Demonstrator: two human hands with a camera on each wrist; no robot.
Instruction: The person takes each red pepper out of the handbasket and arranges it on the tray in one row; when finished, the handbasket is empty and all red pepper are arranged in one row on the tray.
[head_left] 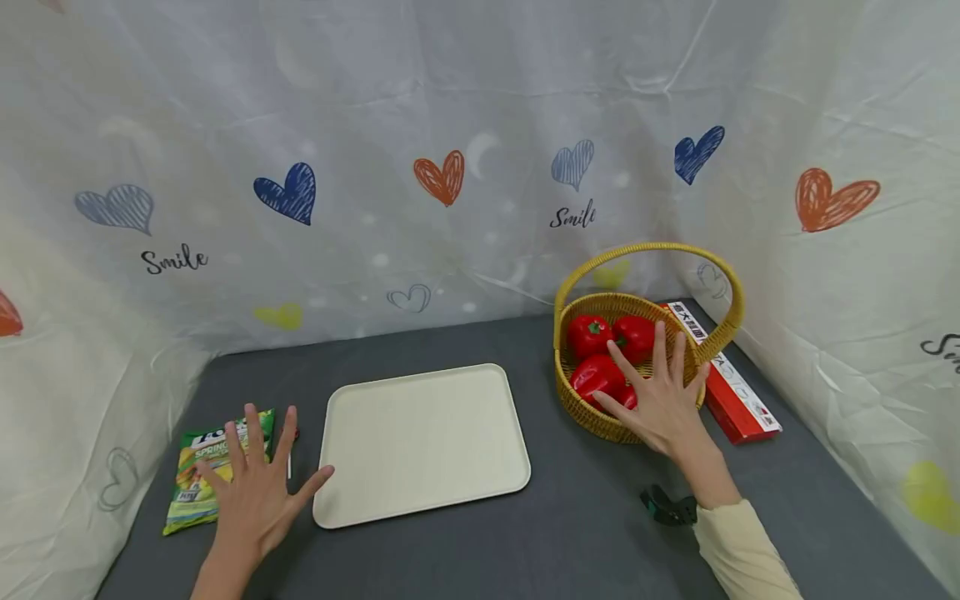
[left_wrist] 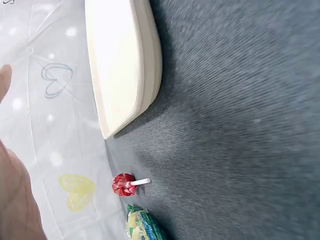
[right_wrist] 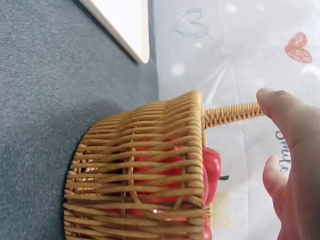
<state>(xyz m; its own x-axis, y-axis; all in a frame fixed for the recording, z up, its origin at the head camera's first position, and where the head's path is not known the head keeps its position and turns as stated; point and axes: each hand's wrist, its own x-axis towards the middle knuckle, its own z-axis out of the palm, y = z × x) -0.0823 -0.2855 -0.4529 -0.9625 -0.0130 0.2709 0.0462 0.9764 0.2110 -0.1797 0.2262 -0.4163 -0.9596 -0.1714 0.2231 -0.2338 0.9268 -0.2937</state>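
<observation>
My left hand (head_left: 257,492) is spread wide, held over the table between a green snack bag (head_left: 206,471) and a cream tray (head_left: 420,442). Nothing is in its fingers. A red-wrapped lollipop (left_wrist: 124,184) with a white stick lies near the bag, mostly hidden behind that hand in the head view. With fingers splayed, my right hand (head_left: 666,408) hovers at the front of a yellow wicker basket (head_left: 592,421), holding nothing. Several red bell peppers (head_left: 590,335) lie inside the basket, partly covered by the fingers in the head view.
A long red and white box (head_left: 738,404) lies right of the basket, partly behind it. White curtains (head_left: 360,150) printed with hearts hang at the back and sides. Dark grey cloth (head_left: 570,533) covers the table.
</observation>
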